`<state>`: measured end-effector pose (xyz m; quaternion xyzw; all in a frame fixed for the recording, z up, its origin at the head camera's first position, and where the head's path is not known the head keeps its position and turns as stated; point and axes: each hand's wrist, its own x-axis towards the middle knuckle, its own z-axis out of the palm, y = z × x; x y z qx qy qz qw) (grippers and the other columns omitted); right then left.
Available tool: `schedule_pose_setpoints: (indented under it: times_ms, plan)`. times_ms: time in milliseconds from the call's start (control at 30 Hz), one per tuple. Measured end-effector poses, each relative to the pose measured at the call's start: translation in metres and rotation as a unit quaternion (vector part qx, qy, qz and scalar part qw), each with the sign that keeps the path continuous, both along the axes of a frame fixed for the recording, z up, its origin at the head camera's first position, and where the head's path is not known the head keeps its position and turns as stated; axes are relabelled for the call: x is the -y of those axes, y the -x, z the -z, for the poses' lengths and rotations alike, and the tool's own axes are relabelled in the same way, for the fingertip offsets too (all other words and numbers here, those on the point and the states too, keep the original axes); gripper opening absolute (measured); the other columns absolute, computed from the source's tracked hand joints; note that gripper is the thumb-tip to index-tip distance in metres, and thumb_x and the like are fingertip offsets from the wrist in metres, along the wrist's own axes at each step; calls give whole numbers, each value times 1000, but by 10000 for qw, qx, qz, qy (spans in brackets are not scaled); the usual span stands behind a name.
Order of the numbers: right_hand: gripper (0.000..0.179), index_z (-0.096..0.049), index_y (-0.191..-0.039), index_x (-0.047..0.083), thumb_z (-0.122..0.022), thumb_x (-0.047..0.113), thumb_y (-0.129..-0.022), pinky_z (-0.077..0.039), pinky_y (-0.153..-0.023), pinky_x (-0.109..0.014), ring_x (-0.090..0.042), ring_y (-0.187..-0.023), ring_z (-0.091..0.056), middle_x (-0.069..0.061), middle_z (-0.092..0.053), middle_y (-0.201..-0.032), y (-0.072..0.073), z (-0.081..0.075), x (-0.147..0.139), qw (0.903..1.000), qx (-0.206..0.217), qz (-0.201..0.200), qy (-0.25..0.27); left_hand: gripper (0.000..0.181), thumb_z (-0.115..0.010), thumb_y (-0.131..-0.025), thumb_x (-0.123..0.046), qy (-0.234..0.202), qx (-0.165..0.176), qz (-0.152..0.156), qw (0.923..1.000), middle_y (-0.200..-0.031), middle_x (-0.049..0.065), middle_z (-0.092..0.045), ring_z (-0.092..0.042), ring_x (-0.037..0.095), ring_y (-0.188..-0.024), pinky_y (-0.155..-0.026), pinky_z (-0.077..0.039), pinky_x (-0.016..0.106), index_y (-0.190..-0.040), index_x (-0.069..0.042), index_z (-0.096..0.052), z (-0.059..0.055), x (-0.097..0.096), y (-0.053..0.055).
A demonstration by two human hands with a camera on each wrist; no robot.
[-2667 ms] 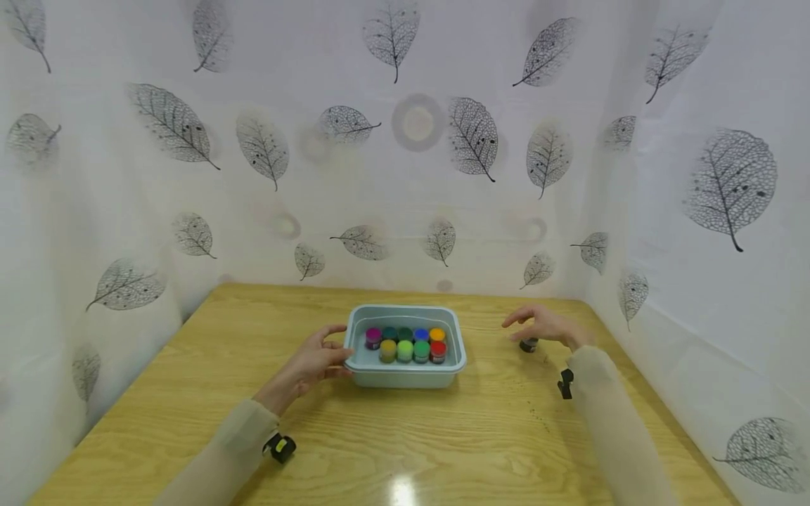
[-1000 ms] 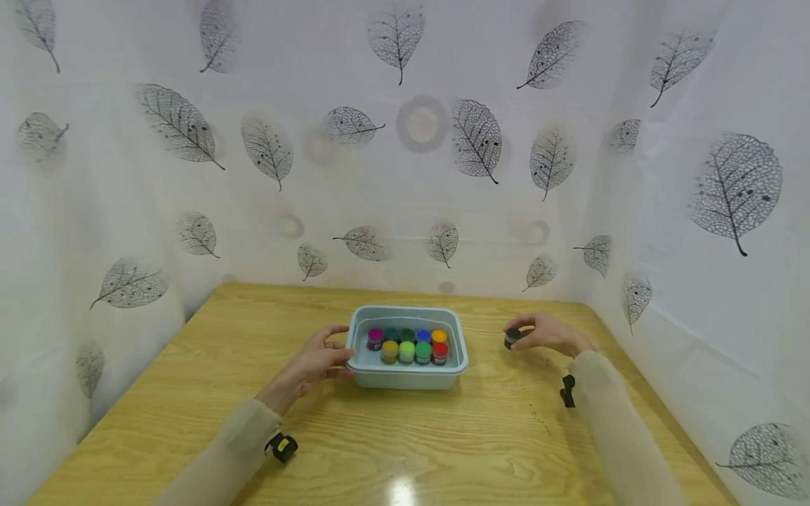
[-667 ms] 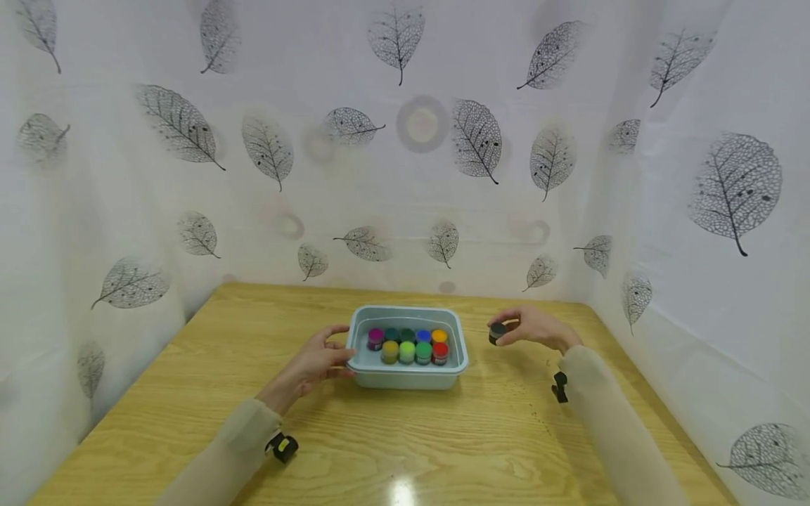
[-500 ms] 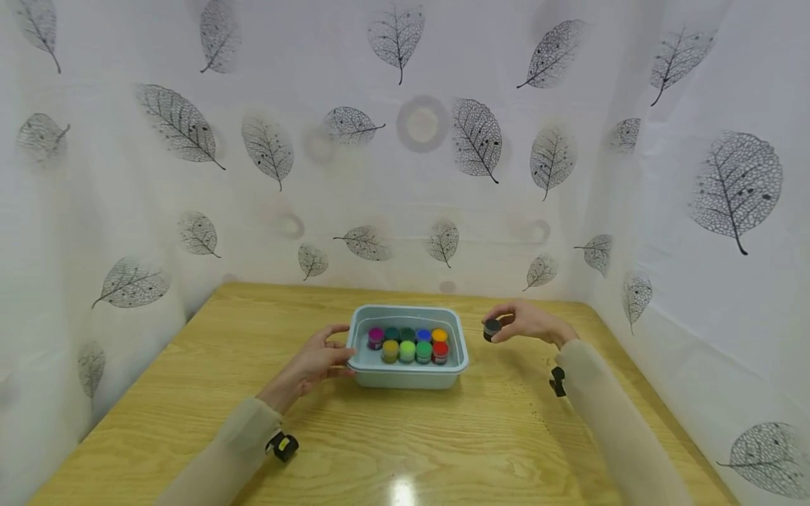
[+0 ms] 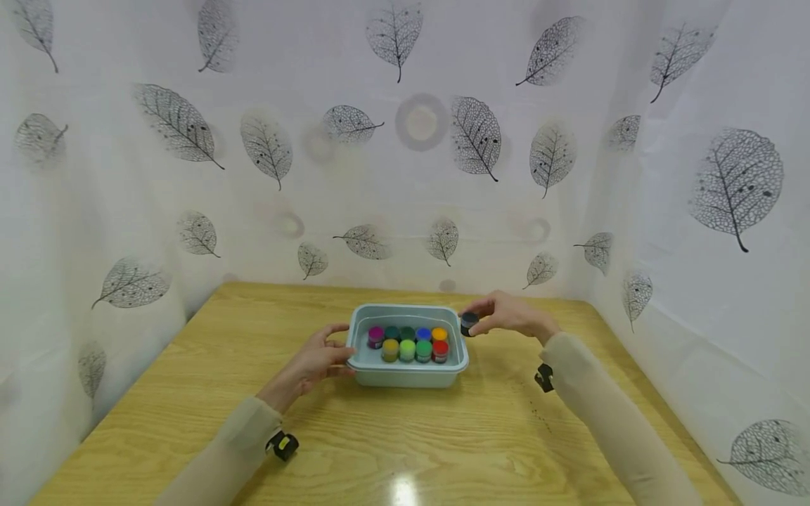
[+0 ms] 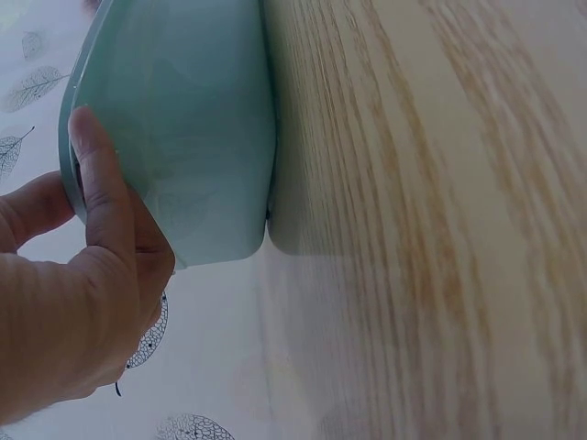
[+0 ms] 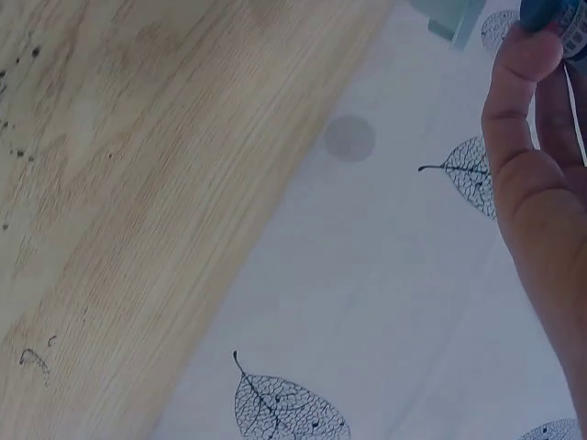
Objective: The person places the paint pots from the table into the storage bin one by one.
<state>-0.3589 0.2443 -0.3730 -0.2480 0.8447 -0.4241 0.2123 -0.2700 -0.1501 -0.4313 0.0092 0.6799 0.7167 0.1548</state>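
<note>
A light blue-green plastic tub stands on the wooden table. Its left end is gripped by my left hand; in the left wrist view the thumb and fingers pinch the tub's rim. Small paint jars sit inside in two rows, among them a purple jar, an orange jar and a red jar. Just outside the tub's right rim, my right hand holds a dark-lidded paint jar between thumb and fingers, raised off the table. The right wrist view shows only part of that jar.
The wooden table extends around the tub. Dark specks mark its surface on the right. A white curtain with leaf prints hangs behind and along both sides.
My right hand has taken hold of the dark paint jar on the right, lifted it and carried it leftward to the tub's rim. The left hand stays on the tub.
</note>
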Motion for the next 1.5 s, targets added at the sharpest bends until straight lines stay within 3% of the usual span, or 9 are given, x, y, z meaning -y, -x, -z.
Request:
schedule_pose_setpoints:
  times_ms: [133, 400, 600, 833, 1133, 1500]
  plan:
    - [52, -62, -129, 2, -80, 18, -82, -57, -78, -35, -21, -95, -63, -10, -69, -113, -5, -2, 15, 9999, 95, -22, 92, 67, -61, -95, -2, 2, -9, -12, 10000, -115, 25, -55, -66, 18, -81, -77, -62, 34, -151, -7, -26, 0, -1, 1]
    - [52, -63, -130, 7, -80, 19, -82, -56, -88, -32, -22, -110, -59, -7, -63, -128, -13, 1, 45, 9994, 142, -313, 51, 67, -61, -94, -2, 63, -76, -60, 9999, -102, 13, -57, -65, 17, -82, -74, -62, 33, -151, -6, -26, 0, -1, 1]
    - [52, -61, -132, 4, -78, 18, -84, -56, -91, -34, -18, -105, -61, -7, -65, -124, -20, 7, 69, 9991, 219, -293, 210, 67, -62, -94, -2, 97, -67, -66, 9999, -110, 19, -57, -65, 18, -82, -76, -62, 36, -151, -8, -27, 0, -1, 0]
    - [52, -64, -129, 8, -81, 23, -82, -56, -85, -30, -18, -103, -61, 0, -68, -117, -24, 16, 89, 9996, -143, -230, 14, 65, -60, -94, -1, 120, -22, -76, 9999, -107, 18, -57, -65, 18, -82, -79, -62, 37, -151, -9, -28, 0, -2, 1]
    - [42, -70, -118, 15, -83, 18, -79, -54, -89, -30, -13, -100, -62, 0, -70, -113, -26, 29, 115, 9991, -371, -225, -26, 67, -60, -96, -3, 64, -117, -12, 9999, -104, 15, -56, -64, 17, -81, -73, -62, 32, -152, -6, -25, -1, -1, -1]
    - [44, -68, -123, 9, -81, 14, -81, -55, -87, -28, -15, -99, -64, -3, -70, -115, -28, 41, 142, 9970, -601, -470, -101, 66, -60, -95, -2, 48, -138, -26, 9999, -102, 15, -57, -64, 17, -80, -72, -62, 31, -151, -5, -26, 1, -2, 0]
